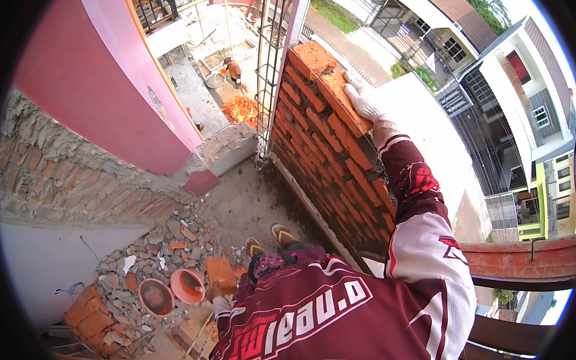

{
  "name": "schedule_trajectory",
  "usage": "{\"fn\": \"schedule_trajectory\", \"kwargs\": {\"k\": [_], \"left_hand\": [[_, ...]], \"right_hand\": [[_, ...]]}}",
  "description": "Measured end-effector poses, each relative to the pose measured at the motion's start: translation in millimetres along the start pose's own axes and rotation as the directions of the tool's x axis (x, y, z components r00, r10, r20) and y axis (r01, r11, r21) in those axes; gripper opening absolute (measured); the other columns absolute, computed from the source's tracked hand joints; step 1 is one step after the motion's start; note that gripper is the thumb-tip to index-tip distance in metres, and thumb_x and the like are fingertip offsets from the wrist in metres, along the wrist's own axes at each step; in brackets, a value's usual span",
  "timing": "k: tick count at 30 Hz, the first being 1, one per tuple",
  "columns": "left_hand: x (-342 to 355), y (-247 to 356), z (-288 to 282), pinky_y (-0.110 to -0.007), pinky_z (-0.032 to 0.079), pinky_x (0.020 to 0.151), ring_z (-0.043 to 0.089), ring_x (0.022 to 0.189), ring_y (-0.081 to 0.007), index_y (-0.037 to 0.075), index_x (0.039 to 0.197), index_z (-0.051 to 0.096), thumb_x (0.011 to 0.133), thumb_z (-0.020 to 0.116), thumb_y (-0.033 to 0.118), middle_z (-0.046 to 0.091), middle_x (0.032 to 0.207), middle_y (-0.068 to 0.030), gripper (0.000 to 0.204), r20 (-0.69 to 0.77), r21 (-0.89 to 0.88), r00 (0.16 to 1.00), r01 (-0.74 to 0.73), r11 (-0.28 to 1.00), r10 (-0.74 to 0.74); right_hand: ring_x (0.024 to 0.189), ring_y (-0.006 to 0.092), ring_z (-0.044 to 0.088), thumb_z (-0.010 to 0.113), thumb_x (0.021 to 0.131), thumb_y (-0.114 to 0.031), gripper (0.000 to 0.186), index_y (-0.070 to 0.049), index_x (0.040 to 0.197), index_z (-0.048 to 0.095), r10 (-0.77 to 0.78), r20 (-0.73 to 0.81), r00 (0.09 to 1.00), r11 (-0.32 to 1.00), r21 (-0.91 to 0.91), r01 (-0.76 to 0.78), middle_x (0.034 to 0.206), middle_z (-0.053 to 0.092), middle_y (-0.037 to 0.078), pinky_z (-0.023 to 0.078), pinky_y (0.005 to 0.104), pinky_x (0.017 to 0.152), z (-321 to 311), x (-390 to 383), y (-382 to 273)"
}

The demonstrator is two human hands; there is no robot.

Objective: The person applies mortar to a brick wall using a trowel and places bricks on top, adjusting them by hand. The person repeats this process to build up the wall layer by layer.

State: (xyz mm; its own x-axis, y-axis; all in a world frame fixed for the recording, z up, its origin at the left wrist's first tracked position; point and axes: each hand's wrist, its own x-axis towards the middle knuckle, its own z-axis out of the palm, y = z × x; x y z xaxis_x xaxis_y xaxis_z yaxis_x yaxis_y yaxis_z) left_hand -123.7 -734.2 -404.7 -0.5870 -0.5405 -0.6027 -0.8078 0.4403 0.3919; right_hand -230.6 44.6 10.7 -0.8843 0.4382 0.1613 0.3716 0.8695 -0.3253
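Right hand [364, 101] touches brick [341, 106] while rubble [155, 236] flanks buckets [180, 288].

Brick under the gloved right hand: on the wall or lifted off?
On: the brick lies atop the wall, no gap showing beneath, the right hand over its outer edge.

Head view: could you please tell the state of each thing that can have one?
Right hand: gloved, resting on top brick
Left hand: at lower brick, grip unclear
Wall: brickwork exposed, top course incomplete
Left bucket: open, containing brownish material
Right bucket: open, contents unclear
Rubble: scattered
Sandals: worn
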Motion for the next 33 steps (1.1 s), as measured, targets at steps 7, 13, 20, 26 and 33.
{"fn": "schedule_trajectory", "kwargs": {"k": [7,13,20,26,33], "left_hand": [[4,-53,-6,-0.047,0.058,0.085,0.072,0.101,-0.0389,-0.019,0.11,0.066,0.074,0.084,0.051,0.071,0.114,-0.0297,0.081,-0.039,-0.036,0.986,0.164,0.986,-0.165],[-27,-63,-11,-0.046,0.058,0.083,0.072,0.099,-0.0373,-0.021,0.109,0.065,0.074,0.085,0.05,0.071,0.112,-0.0295,0.081,-0.135,-0.013,0.965,0.223,0.975,-0.223],[-43,-57,-29,-0.045,0.058,0.08,0.072,0.096,-0.0354,-0.022,0.107,0.065,0.075,0.085,0.049,0.071,0.11,-0.0293,0.081,-0.228,-0.052,0.942,0.24,0.969,-0.245],[-33,-7,-22,-0.044,0.059,0.078,0.072,0.093,-0.0334,-0.023,0.105,0.064,0.076,0.085,0.046,0.071,0.108,-0.0288,0.078,-0.131,-0.217,0.987,0.059,0.974,-0.089],[-151,179,-35,-0.034,0.056,0.072,0.07,0.086,-0.0189,0.001,0.122,0.067,0.095,0.074,0.037,0.073,0.107,-0.0079,0.045,0.382,-0.516,0.851,-0.127,0.847,0.36]], "right_hand": [[0.146,0.0389,0.04,0.043,0.105,-0.045,0.06,-0.015,0.157,0.044,-0.045,-0.017,0.999,0.997,-0.069,0.044,0.16,0.04,0.024,0.032,0.0425,0.122,0,18,12],[0.147,0.0365,0.04,0.042,0.105,-0.045,0.061,-0.016,0.159,0.04,-0.084,0.096,0.992,0.995,-0.048,0.089,0.162,0.039,0.018,0.032,0.0429,0.121,9,10,5],[0.149,0.039,0.038,0.04,0.105,-0.044,0.062,-0.018,0.161,0.036,-0.029,0.115,0.993,0.995,-0.091,0.04,0.168,0.029,0.016,0.032,0.045,0.122,-10,-6,-28],[0.123,0.0401,0.058,0.055,0.102,-0.039,0.054,-0.007,0.145,0.053,-0.303,-0.351,0.886,0.941,-0.257,0.22,0.145,0.054,0.021,0.046,0.0508,0.105,-15,-4,-54],[0.111,0.0334,0.066,0.064,0.099,-0.043,0.054,-0.005,0.138,0.06,-0.051,0.06,0.997,0.776,0.631,0.002,0.117,0.069,0.02,0.052,0.0442,0.097,88,-178,-171]]}}
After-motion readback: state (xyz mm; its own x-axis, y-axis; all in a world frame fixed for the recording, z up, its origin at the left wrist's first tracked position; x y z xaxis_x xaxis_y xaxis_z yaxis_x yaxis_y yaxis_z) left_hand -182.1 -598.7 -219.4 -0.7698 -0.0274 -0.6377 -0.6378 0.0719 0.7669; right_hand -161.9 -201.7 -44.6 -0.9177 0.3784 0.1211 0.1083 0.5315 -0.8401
